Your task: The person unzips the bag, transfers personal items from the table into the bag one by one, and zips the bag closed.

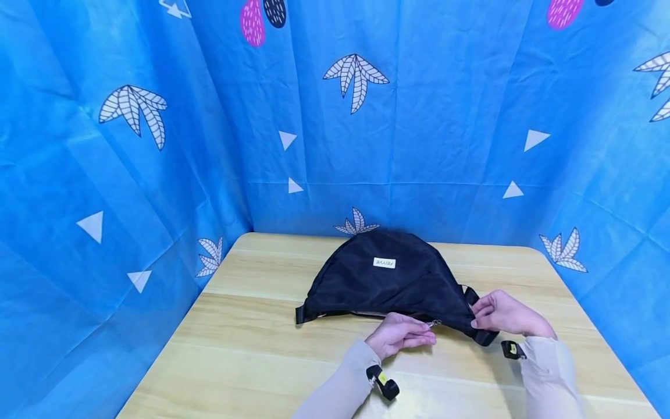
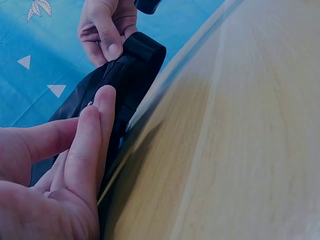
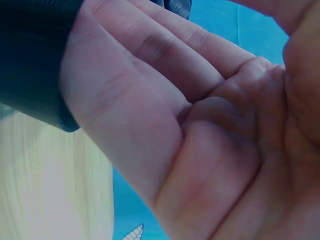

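Note:
A black half-moon bag [image 1: 366, 288] with a small white label [image 1: 384, 263] lies on the wooden table, its straight zipped edge toward me. Along that edge a strip of pale lining [image 1: 368, 315] shows left of the metal zipper pull [image 1: 435, 323]. My left hand [image 1: 400, 336] pinches the pull between thumb and fingers. At the bag's right end, my right hand [image 1: 510, 315] grips the corner beside a black strap loop [image 1: 485, 337]. The left wrist view shows the zipper teeth [image 2: 111, 74] running between both hands. Palm and fingers of the right hand [image 3: 180, 115] fill the right wrist view.
The light wooden table [image 1: 251, 349] extends around the bag. Blue patterned curtains [image 1: 445, 116] enclose it at the back and both sides, and the bag's curved top lies near the back curtain. Black straps [image 1: 383, 382] hang at both wrists.

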Motion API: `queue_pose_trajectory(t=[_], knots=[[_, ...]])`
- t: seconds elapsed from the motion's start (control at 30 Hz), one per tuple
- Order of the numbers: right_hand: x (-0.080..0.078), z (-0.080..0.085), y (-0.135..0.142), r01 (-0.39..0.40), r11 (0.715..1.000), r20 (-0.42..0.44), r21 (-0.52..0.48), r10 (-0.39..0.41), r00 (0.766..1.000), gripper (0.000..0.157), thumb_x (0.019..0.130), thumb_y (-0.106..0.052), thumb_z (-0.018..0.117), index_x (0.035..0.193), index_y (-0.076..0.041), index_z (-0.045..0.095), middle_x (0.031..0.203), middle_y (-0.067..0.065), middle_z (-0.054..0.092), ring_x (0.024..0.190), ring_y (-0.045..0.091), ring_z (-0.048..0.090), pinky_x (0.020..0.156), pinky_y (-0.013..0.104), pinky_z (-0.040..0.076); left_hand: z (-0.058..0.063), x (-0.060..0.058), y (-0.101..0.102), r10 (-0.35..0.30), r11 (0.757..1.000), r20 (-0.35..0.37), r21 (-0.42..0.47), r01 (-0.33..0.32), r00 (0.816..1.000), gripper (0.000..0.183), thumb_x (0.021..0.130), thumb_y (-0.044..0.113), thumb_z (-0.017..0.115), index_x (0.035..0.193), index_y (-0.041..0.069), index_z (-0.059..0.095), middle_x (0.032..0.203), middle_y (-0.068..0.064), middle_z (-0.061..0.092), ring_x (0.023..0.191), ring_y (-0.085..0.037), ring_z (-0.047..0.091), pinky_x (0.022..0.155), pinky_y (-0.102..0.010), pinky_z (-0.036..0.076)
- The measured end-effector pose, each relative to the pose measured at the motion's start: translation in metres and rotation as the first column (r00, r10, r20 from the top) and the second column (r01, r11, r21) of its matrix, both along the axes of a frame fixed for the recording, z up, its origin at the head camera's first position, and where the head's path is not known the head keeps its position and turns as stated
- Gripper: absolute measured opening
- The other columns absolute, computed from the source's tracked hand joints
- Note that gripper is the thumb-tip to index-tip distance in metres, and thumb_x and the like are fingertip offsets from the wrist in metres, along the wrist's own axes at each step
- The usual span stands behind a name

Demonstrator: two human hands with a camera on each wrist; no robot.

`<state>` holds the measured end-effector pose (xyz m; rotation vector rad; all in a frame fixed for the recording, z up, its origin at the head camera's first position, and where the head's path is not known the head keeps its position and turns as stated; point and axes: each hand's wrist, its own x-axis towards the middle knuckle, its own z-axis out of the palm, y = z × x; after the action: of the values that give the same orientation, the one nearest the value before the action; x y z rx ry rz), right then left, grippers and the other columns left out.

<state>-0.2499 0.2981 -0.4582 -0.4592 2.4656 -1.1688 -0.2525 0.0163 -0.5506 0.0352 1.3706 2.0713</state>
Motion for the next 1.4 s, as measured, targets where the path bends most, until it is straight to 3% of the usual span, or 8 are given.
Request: queue_pose_trajectory(t=[0.4,0.57,0.9,1.4], knots=[[0.0,-0.001,0.0,0.005,1.0,-0.009,0.021,-0.005,1.0,0.029,0.089,-0.002,0.073,0.107,0.019,0.066,0.099,0.02,0.076,0.081,0.007,0.07,0.07,0.021,0.059,0.001,-0.001,-0.003,-0.004,1.0,-0.012,-0.003,0.004,1.0,0.026,0.094,-0.008,0.065,0.117,-0.018,0.067,0.111,-0.036,0.07,0.102,-0.037,0.076,0.083,-0.028,0.063],[-0.001,-0.002,0.001,0.007,0.999,-0.015,0.041,-0.006,1.0,0.03,0.089,-0.003,0.073,0.108,0.02,0.065,0.101,0.023,0.076,0.086,0.013,0.072,0.071,0.02,0.059,0.0,0.0,-0.003,-0.001,1.0,-0.017,-0.012,0.001,1.0,0.025,0.094,-0.008,0.066,0.116,-0.018,0.067,0.11,-0.036,0.071,0.1,-0.035,0.077,0.081,-0.028,0.063],[0.001,0.0,0.0,0.02,1.0,0.013,0.018,-0.02,1.0,0.031,0.087,-0.005,0.075,0.107,0.018,0.066,0.1,0.019,0.077,0.083,0.008,0.071,0.071,0.021,0.059,-0.001,-0.003,-0.007,0.001,1.0,-0.032,-0.027,-0.002,0.999,0.023,0.093,-0.007,0.066,0.114,-0.018,0.069,0.108,-0.036,0.071,0.098,-0.035,0.077,0.078,-0.027,0.063],[0.0,0.001,0.0,0.013,1.0,0.022,0.016,-0.014,1.0,0.028,0.088,-0.004,0.073,0.106,0.017,0.066,0.097,0.021,0.078,0.086,0.011,0.073,0.073,0.02,0.058,0.0,-0.006,-0.012,0.009,0.999,-0.035,-0.039,-0.011,0.999,0.021,0.093,-0.008,0.067,0.112,-0.017,0.07,0.107,-0.036,0.071,0.098,-0.036,0.077,0.081,-0.03,0.064]])
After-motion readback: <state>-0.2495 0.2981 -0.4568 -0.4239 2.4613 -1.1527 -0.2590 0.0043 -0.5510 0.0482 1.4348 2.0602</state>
